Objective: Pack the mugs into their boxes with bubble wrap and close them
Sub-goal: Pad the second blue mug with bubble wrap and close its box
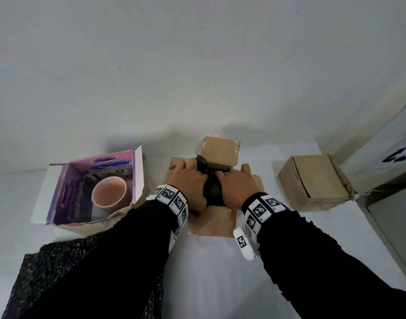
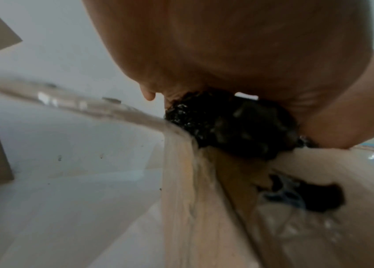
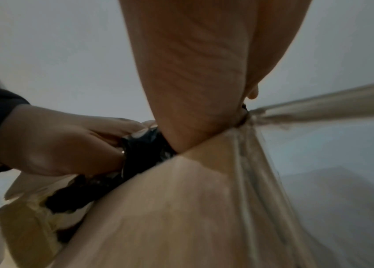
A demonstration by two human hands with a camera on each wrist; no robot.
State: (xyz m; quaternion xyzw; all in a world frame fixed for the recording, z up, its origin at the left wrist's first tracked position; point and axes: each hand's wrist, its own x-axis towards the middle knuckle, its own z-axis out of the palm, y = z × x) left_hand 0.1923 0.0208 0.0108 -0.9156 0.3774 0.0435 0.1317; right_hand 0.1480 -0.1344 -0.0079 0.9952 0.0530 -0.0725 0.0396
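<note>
Both hands, the left hand and the right hand, grasp the crumpled black bubble-wrap bundle inside the open brown cardboard box at the table centre. At 9 o'clock, a pink ceramic mug stands in the open purple printed box; at 3 o'clock lies a closed brown cardboard box.

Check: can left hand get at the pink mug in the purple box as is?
Probably yes. The pink mug stands exposed in the open-topped purple box; but the left hand must first release the black wrapped bundle.
</note>
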